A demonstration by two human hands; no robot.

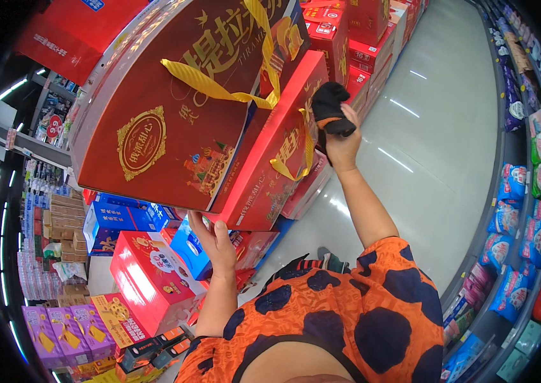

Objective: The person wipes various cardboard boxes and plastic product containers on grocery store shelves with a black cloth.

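Note:
A large red gift box with gold lettering and a yellow ribbon handle fills the upper middle, close to me. My left hand is at its lower edge, thumb apart from the fingers. The fingertips are partly hidden there, so I cannot tell whether they grip it. Right beside it stands a second red gift box with a yellow ribbon handle. My right hand holds a bunched black cloth item with a brown-orange patch, against that box's right side.
Stacked red cartons continue behind. Below left are a blue gift bag, a glossy red carton and purple boxes. An aisle floor runs on the right, beside shelves of blue packets.

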